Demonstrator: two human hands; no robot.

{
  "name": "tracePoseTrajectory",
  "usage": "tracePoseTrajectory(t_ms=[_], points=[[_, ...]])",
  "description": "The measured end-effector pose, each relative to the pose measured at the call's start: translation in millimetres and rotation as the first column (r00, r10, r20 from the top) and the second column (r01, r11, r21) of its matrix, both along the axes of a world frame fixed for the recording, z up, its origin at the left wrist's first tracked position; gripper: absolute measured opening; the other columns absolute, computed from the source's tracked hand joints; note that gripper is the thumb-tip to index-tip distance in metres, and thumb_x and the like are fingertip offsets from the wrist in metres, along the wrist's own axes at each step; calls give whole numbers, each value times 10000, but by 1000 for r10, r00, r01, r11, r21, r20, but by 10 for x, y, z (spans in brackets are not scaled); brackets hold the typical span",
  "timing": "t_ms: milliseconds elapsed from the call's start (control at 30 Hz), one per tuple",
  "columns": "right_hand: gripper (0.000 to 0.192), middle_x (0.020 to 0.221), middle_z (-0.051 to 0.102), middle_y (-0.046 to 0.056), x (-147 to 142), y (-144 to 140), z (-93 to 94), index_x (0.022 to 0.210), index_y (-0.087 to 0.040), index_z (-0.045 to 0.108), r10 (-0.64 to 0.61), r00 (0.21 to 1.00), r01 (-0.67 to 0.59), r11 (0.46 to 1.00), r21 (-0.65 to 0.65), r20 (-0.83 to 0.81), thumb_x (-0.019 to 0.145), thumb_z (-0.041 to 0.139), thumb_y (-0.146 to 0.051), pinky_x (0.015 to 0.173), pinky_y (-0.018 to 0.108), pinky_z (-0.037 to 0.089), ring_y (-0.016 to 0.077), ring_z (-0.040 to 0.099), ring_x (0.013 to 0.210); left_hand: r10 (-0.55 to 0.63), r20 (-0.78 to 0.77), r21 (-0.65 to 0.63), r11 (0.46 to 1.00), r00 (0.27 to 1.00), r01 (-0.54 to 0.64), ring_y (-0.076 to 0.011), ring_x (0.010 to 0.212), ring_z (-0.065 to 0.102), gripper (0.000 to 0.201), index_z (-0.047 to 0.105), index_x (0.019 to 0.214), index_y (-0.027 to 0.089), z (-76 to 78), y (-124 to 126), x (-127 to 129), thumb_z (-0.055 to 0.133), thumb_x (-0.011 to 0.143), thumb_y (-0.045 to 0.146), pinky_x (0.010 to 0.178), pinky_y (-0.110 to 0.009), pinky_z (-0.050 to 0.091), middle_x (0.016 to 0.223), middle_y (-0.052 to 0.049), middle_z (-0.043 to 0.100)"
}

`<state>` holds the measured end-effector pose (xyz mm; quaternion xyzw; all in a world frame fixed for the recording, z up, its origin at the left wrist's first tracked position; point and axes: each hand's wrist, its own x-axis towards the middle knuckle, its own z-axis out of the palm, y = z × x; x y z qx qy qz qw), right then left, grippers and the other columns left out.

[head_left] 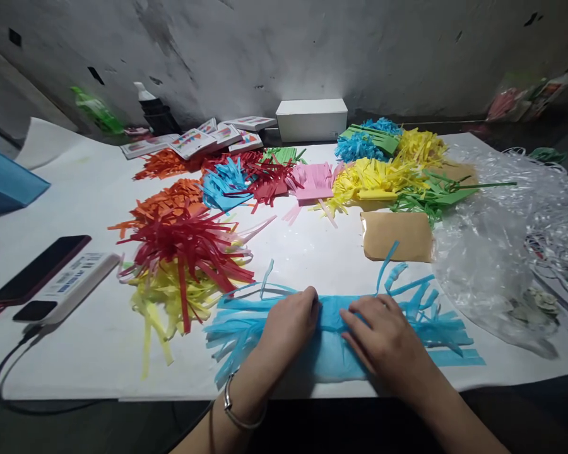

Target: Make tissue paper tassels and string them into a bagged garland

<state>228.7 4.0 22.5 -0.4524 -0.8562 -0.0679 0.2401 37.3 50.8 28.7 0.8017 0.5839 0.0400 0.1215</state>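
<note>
A light blue fringed paper piece lies flat near the front edge of the white table. My left hand is curled on its middle, fingers pinching the paper. My right hand rests just to the right, fingertips pressing on the same paper next to the left hand. The blue fringes spread out to both sides. A metal bracelet sits on my left wrist.
Piles of fringed paper lie behind: red over yellow, orange, blue, pink, yellow, green. A brown envelope, crumpled clear plastic, a phone, a white box.
</note>
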Motion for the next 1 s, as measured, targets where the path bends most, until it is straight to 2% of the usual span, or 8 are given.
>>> tracePoseTrajectory(t_ms=[133, 233, 300, 367, 433, 600, 800, 1000], points=[[249, 853, 691, 107, -11, -74, -94, 991, -102, 692, 66, 998, -67, 996, 51, 5, 947, 459, -25, 799, 407, 462, 249, 617, 828, 11, 45, 133, 991, 999, -17, -278, 879, 672, 86, 641, 984, 185, 26, -66, -30, 594, 937, 240, 715, -349, 472, 944, -103, 728], [229, 865, 690, 106, -16, -63, -117, 984, -121, 674, 41, 990, -34, 998, 51, -134, 966, 458, -46, 758, 372, 474, 230, 615, 820, -218, 132, 361, 919, 967, 157, -329, 1133, 570, 324, 623, 1132, 205, 15, -159, -78, 738, 843, 294, 971, -490, 417, 1206, -125, 663], [179, 907, 694, 108, -29, -58, -101, 1040, -120, 653, 57, 982, -52, 998, 30, -179, 982, 484, -101, 771, 373, 477, 228, 620, 842, -357, 133, 442, 856, 924, 267, -295, 1144, 561, 225, 636, 1084, 237, -27, -217, -106, 710, 871, 229, 1041, -510, 351, 1183, -77, 679], [219, 930, 698, 117, -44, -67, -82, 1144, -94, 624, 80, 988, -78, 997, 22, -129, 1002, 464, -142, 782, 390, 474, 235, 619, 848, -407, 127, 476, 825, 904, 304, -233, 1060, 594, 116, 648, 968, 238, -79, -263, -132, 597, 940, 138, 1060, -482, 326, 1041, -28, 715], [256, 891, 702, 112, -49, -89, -78, 1169, -81, 620, 102, 994, -99, 994, 54, -45, 1009, 425, -118, 786, 401, 464, 234, 612, 818, -433, 127, 484, 812, 892, 325, -196, 987, 607, 177, 648, 917, 229, -116, -304, -168, 529, 976, 113, 1078, -471, 307, 942, -5, 718], [308, 880, 697, 105, 32, -168, -132, 989, -119, 671, 151, 988, -149, 987, 63, -27, 991, 376, -30, 836, 407, 425, 242, 599, 852, -513, 103, 402, 805, 852, 436, -196, 956, 606, 118, 655, 967, 236, -137, -427, -330, 586, 960, 140, 1100, -479, 264, 909, 11, 718], [280, 885, 642, 56, 57, -125, -186, 923, -186, 638, 41, 985, -69, 984, -163, -168, 1050, 390, -201, 845, 396, 379, 223, 561, 860, -319, 206, 329, 913, 925, 242, -228, 974, 609, 152, 647, 869, 210, -169, -476, -404, 555, 964, 135, 979, -472, 345, 969, -10, 718], [187, 748, 600, 57, -93, 35, -123, 774, -197, 586, -223, 970, 236, 962, -139, 99, 957, 547, -187, 746, 416, 340, 257, 526, 755, -78, 32, 226, 972, 996, 69, -297, 922, 621, 102, 695, 794, 170, -91, -359, -222, 640, 876, 148, 856, -522, 436, 940, -77, 698]])
